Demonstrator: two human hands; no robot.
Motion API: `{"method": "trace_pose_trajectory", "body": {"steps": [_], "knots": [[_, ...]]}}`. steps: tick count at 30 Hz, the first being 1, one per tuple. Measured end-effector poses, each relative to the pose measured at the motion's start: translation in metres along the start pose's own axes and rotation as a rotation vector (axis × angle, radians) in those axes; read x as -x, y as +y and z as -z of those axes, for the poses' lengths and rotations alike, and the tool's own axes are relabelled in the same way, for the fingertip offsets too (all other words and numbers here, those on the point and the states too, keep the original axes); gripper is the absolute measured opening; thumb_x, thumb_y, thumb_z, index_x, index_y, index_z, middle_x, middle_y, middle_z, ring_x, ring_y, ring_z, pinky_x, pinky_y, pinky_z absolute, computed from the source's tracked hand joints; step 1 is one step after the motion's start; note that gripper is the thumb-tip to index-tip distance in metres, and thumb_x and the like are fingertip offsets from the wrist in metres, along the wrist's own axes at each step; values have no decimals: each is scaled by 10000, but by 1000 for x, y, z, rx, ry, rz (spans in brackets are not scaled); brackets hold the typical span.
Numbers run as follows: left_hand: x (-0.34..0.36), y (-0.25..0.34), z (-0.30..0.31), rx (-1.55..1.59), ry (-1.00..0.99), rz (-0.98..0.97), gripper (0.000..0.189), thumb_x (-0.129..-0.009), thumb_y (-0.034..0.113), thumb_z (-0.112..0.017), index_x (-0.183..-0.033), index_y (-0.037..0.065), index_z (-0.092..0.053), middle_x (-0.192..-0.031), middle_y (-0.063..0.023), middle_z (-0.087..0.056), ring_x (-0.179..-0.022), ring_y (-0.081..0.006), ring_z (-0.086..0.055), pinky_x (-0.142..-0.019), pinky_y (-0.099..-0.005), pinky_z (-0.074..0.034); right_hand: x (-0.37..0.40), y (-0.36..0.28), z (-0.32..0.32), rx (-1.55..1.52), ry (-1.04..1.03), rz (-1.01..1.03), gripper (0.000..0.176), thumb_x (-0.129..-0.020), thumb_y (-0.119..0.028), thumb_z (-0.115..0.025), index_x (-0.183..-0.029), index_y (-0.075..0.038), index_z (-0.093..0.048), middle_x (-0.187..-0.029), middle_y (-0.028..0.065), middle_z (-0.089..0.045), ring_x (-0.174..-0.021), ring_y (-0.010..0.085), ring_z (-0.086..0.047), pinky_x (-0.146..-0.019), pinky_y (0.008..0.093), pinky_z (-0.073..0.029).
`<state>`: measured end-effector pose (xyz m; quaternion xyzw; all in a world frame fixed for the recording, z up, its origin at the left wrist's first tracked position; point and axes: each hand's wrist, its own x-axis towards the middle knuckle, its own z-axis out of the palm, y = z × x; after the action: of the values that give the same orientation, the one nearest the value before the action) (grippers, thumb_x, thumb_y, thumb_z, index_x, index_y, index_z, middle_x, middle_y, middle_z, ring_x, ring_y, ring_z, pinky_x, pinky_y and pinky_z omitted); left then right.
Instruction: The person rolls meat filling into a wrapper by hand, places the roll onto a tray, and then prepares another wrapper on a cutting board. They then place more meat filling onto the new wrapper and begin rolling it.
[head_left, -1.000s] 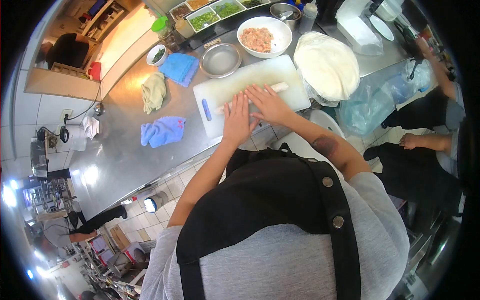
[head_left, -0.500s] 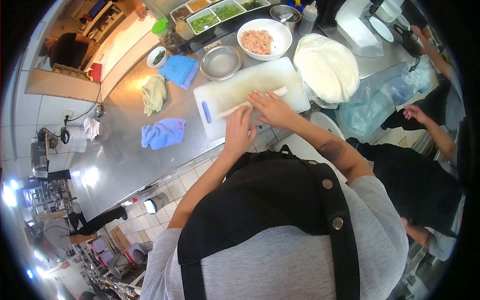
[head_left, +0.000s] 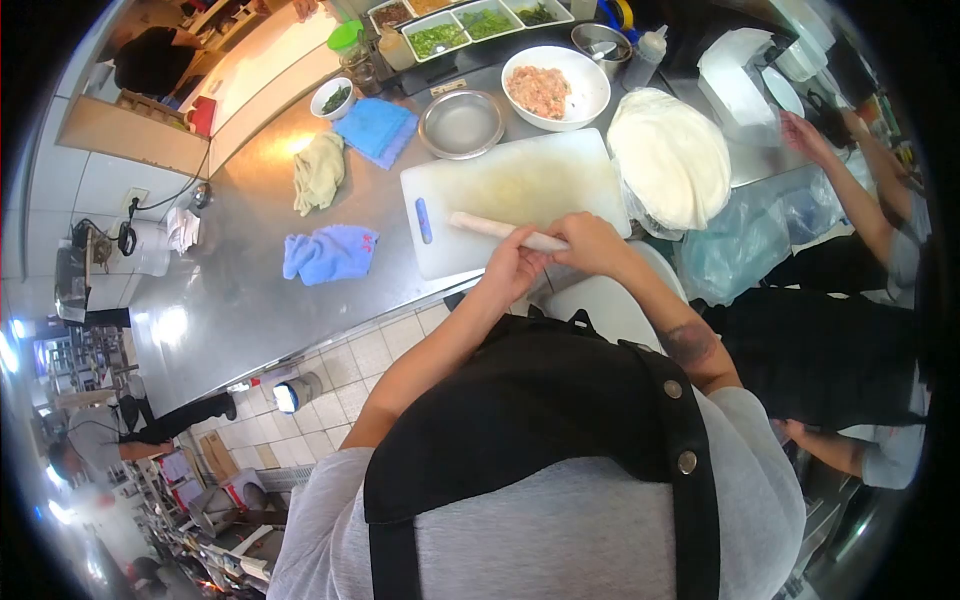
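Note:
A long, thin, pale dough roll point(head_left: 484, 226) lies slantwise over the front half of the white cutting board point(head_left: 450, 255), its far-left end near the board's blue handle slot. My left hand point(head_left: 515, 268) has its fingers closed on the roll's right-hand part from below. Close beside it, my right hand point(head_left: 590, 243) pinches the roll's right end, and its fingers partly cover that tip. A white bowl point(head_left: 603, 98) of pinkish minced filling point(head_left: 540, 92) stands behind the board. To the right is a stack of thin round wrappers point(head_left: 668, 160).
Behind the board are a shallow metal bowl point(head_left: 461, 124) and trays of chopped greens point(head_left: 440, 40). Blue cloths point(head_left: 330, 254) and a beige cloth point(head_left: 318, 172) lie left. A squeeze bottle point(head_left: 646, 57) stands at the back. Co-workers are at the right, one reaching a hand point(head_left: 806, 138) forward.
My hands have gone from lying flat over the roll to gripping its right end, nearer my body. The roll now slants the other way. A co-worker's hand has reached toward the white box.

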<state>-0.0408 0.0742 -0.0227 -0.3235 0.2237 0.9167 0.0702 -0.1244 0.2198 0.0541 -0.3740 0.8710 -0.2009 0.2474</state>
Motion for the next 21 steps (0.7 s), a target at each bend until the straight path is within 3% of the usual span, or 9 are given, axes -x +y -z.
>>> {"method": "trace_pose_trajectory", "body": {"steps": [4,6,7,9,11,13,16,18,21], "knots": [[-15,30,-6,137,34,-113,217,-938,257,-603,-865,67,-529,-807,-77,-579,-793,-224,-600,-822,-442,-526,18,-12,6,-89,9,-92,298,-700,-211,-753,-964,-86,-696,-887,146,-693,-873,319,-667,-772,422,-525],[-8,52,-21,158,-28,-230,249,-923,267,-634,-802,102,-492,-668,-23,-493,-645,-183,-518,-718,-398,-505,18,-9,4,-185,99,11,348,-679,-156,-789,-987,-42,-673,-823,143,-660,-770,296,-645,-732,380,-506],[-4,61,-32,158,-30,-231,249,-923,267,-634,-802,102,-492,-668,-23,-493,-645,-183,-518,-718,-398,-505,16,-9,8,-184,99,12,348,-679,-156,-789,-987,-42,-673,-823,143,-660,-770,296,-645,-732,380,-506],[10,78,-54,-8,-90,-393,241,-886,231,-697,-848,110,-491,-623,13,-432,-561,-144,-459,-602,-342,-463,5,-13,25,-219,144,106,434,-666,-157,-821,-1055,-51,-659,-843,111,-636,-766,249,-610,-732,345,-499],[23,89,-66,-177,-128,-511,248,-906,234,-663,-770,112,-495,-634,-3,-480,-581,-150,-485,-609,-332,-462,-9,-24,40,-414,382,211,466,-690,-183,-823,-1108,-66,-654,-901,76,-607,-780,196,-573,-724,314,-486],[22,97,-68,-472,-184,-700,187,-879,141,-683,-892,81,-507,-657,-8,-510,-558,-123,-501,-526,-287,-438,-22,-58,73,-455,532,351,468,-727,-212,-802,-1147,-77,-645,-951,61,-596,-786,166,-561,-703,304,-482],[23,104,-68,-643,-223,-782,133,-884,107,-654,-904,46,-538,-677,-20,-548,-571,-110,-532,-510,-270,-433,-51,-99,97,-433,493,517,385,-757,-225,-776,-1091,-70,-663,-1009,72,-593,-790,151,-567,-691,294,-479],[31,105,-74,-650,-169,-844,113,-892,108,-643,-884,31,-561,-676,-20,-556,-573,-104,-535,-513,-267,-435,-71,-115,103,-190,409,623,263,-771,-215,-756,-973,-58,-696,-923,70,-628,-740,152,-579,-653,288,-477],[47,117,-82,-701,-126,-909,84,-896,78,-614,-841,28,-574,-692,-24,-572,-592,-107,-550,-529,-263,-443,-89,-123,106,-153,328,611,170,-777,-182,-745,-859,-39,-702,-780,63,-652,-670,141,-594,-625,285,-476]]}}
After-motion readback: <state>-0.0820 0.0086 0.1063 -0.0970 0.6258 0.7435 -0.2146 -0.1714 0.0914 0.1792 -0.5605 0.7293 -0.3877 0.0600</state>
